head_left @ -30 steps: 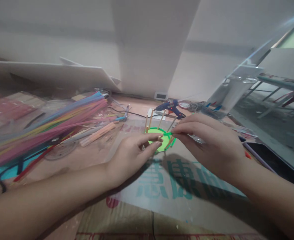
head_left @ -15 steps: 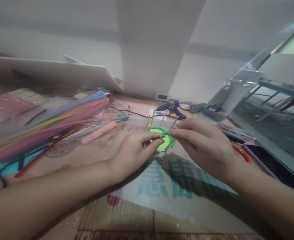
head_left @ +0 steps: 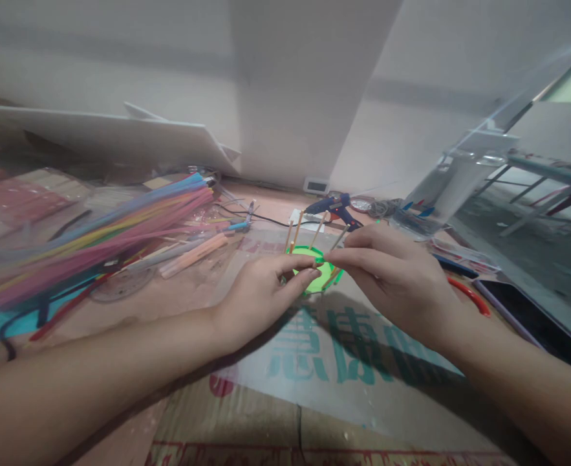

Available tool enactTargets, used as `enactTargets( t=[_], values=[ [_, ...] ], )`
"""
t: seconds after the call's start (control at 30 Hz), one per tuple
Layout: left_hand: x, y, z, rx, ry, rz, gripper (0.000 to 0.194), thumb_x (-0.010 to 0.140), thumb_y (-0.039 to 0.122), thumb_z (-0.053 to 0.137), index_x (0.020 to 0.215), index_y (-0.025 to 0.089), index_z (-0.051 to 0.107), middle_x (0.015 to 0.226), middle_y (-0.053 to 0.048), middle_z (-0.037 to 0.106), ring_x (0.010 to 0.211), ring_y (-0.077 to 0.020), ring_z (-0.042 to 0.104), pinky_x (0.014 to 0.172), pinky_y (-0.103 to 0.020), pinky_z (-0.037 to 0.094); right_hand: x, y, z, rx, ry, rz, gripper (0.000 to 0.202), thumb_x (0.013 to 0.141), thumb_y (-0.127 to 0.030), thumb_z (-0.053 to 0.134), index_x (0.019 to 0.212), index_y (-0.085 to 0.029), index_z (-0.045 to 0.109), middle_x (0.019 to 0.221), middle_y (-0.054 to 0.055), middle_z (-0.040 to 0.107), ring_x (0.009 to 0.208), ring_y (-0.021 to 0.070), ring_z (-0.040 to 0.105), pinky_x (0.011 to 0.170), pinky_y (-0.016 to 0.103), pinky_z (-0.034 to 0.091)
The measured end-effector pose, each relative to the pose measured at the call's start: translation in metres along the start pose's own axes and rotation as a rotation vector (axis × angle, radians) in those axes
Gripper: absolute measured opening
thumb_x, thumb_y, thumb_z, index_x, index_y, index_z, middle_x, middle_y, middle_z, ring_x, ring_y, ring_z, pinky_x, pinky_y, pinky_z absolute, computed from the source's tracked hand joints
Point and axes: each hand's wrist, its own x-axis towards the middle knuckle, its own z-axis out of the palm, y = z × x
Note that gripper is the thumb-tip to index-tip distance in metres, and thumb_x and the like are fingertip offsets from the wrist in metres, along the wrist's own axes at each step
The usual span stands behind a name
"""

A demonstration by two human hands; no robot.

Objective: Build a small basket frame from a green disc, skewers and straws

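A round bright-green base (head_left: 304, 259) lies on the table, with several thin wooden sticks (head_left: 318, 231) standing up around its edge. A green pipe cleaner (head_left: 320, 260) runs along the rim by the sticks. My left hand (head_left: 266, 285) reaches in from the left, thumb and forefinger pinched on a stick at the near side of the base. From the right, my right hand (head_left: 396, 278) pinches the green pipe cleaner between thumb and fingertips. The fingers hide part of the rim and the pipe cleaner's end.
Bundles of coloured pipe cleaners (head_left: 120, 239) lie at the left. Behind the base sits a blue glue gun (head_left: 336, 206) with a black cable. A phone (head_left: 537, 317), red-handled tool (head_left: 469, 296) and clear plastic cup (head_left: 469, 188) are at right. A printed plastic sheet (head_left: 285, 395) lies underneath.
Both hands keep almost the same pinch at the rim. The whole view has shifted very slightly; nothing has been let go.
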Motion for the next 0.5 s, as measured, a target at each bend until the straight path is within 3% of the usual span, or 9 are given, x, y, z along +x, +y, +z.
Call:
enactTargets(
  t=[0.5],
  values=[
    [-0.0003, 0.0003, 0.0009, -0.008, 0.009, 0.021, 0.020, 0.095, 0.026, 0.061, 0.105, 0.017, 0.076, 0.102, 0.000, 0.079, 0.088, -0.0141, 0.071, 0.086, -0.024, 0.052, -0.0002, 0.0016, -0.0011, -0.030, 0.003, -0.041, 0.021, 0.093, -0.005, 0.055, 0.098, -0.014, 0.073, 0.080, 0.007, 0.066, 0.072, 0.0162, 0.059, 0.062, 0.029, 0.050]
  ],
)
